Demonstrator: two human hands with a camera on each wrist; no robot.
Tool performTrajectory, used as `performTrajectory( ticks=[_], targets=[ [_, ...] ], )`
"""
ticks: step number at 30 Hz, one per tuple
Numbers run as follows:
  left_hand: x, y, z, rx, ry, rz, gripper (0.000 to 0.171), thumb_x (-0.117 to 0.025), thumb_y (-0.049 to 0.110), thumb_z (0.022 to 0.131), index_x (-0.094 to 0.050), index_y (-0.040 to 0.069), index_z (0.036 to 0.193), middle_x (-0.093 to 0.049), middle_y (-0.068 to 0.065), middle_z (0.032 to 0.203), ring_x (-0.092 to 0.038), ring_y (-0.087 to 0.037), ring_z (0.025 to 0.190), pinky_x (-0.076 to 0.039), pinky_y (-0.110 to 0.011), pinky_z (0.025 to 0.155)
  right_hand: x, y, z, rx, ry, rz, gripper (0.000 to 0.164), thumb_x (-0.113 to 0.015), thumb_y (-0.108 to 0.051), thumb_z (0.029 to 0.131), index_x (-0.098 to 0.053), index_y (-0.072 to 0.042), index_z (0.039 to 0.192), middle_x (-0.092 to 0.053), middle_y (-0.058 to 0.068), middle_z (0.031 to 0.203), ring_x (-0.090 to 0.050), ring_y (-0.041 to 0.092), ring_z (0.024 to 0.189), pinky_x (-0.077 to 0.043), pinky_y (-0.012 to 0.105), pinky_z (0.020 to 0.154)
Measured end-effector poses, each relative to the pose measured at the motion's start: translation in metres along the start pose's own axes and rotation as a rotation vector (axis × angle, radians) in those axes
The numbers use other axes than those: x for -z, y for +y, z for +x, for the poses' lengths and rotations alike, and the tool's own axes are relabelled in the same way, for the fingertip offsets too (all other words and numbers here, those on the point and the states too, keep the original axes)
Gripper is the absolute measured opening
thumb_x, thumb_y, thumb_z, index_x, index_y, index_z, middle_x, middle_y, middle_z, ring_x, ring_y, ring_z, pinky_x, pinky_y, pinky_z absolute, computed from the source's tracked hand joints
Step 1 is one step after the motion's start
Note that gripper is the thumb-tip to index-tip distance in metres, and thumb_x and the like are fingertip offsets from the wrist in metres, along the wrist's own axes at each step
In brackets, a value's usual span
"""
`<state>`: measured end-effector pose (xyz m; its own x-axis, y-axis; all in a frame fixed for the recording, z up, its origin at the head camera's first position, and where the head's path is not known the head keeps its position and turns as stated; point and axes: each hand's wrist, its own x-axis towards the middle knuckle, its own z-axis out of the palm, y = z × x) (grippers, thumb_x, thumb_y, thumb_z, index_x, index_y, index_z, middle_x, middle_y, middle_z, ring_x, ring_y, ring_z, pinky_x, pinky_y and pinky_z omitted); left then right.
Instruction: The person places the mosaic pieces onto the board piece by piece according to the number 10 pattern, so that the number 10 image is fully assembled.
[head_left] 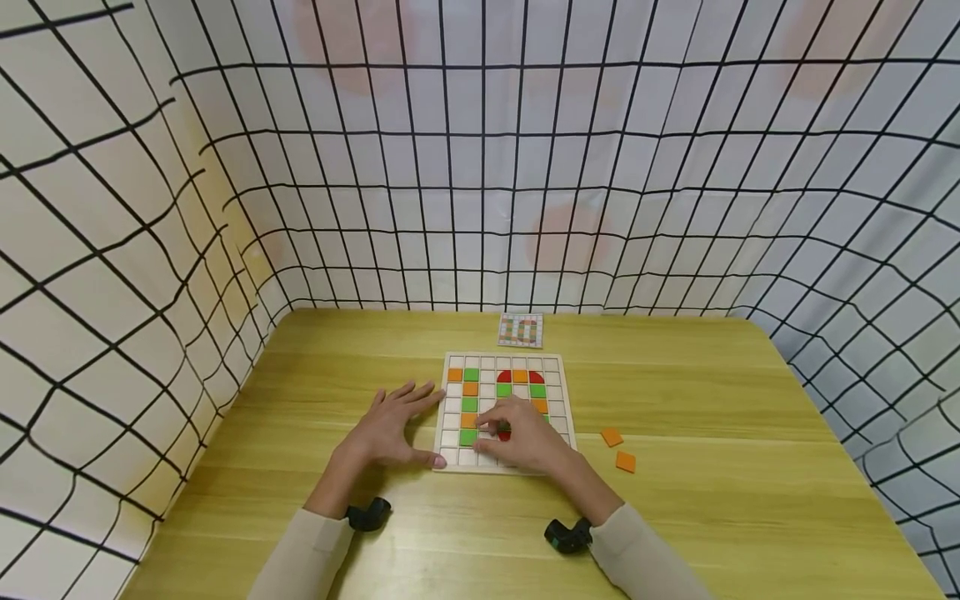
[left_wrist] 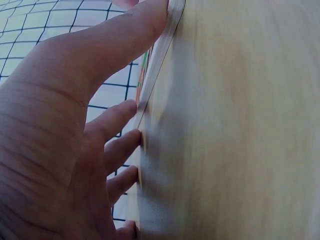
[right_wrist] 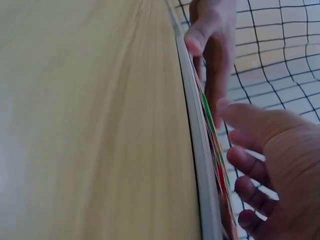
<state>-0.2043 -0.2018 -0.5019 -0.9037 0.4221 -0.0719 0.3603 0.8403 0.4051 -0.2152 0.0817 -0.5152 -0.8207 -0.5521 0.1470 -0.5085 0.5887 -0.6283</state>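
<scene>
A white gridded board (head_left: 559, 392) lies on the table with orange, green and red tiles in some of its squares. My left hand (head_left: 390, 425) rests at the board's left side, fingers spread, thumb at the near left corner. Over the board's middle is my right hand (head_left: 525, 435), its fingers bent and its thumb apart from the index finger. No tile shows between them in the right wrist view. Near the right fingertips is a green tile (head_left: 468, 437) in a column of green and orange tiles. My right hand hides part of the board.
Two loose orange tiles, one (head_left: 612, 437) farther back and one (head_left: 626, 462) nearer, lie right of the board. Behind it is a small pattern card (head_left: 521, 330). White walls with a black grid (head_left: 480, 167) surround the wooden table (head_left: 720, 467).
</scene>
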Motion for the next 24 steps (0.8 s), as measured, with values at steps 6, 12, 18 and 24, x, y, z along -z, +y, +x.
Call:
performTrajectory(
  ticks=[6,12,18,24],
  targets=[
    [0.000,0.001,0.000,0.003,0.009,-0.008,0.112,-0.080,0.077,0.066,-0.040,0.030,0.160,-0.031,-0.002,0.169,-0.022,-0.038,0.158,-0.009,-0.073,0.123,0.024,0.013,-0.018,-0.034,0.070,-0.010,0.029,-0.083,-0.039,0.087,-0.080,-0.020,0.110,-0.063,-0.013,0.084,-0.055,0.010,0.086,-0.051,0.027,0.079],
    [0.002,0.003,-0.001,-0.004,0.001,-0.007,0.111,-0.082,0.073,0.068,-0.039,0.029,0.160,-0.031,-0.003,0.169,-0.022,-0.040,0.158,-0.009,-0.073,0.123,0.060,0.034,-0.047,-0.068,0.140,-0.050,0.028,-0.085,-0.031,0.087,-0.080,-0.014,0.108,-0.064,-0.005,0.084,-0.054,0.016,0.084,-0.045,0.027,0.072],
    [0.003,0.004,-0.001,-0.007,-0.001,-0.003,0.110,-0.081,0.073,0.068,-0.039,0.029,0.160,-0.031,-0.003,0.169,-0.023,-0.040,0.158,-0.010,-0.073,0.123,0.087,0.070,-0.079,-0.182,0.193,-0.103,0.031,-0.084,-0.036,0.087,-0.079,-0.017,0.111,-0.066,-0.007,0.091,-0.056,0.012,0.088,-0.050,0.030,0.078],
    [0.003,0.003,-0.001,-0.003,-0.005,-0.004,0.109,-0.080,0.074,0.069,-0.039,0.029,0.160,-0.031,-0.003,0.169,-0.023,-0.040,0.158,-0.010,-0.073,0.123,0.104,0.095,-0.106,-0.263,0.172,-0.053,0.040,-0.079,-0.044,0.091,-0.076,-0.018,0.120,-0.067,-0.006,0.100,-0.061,0.017,0.099,-0.054,0.040,0.089]
  ],
)
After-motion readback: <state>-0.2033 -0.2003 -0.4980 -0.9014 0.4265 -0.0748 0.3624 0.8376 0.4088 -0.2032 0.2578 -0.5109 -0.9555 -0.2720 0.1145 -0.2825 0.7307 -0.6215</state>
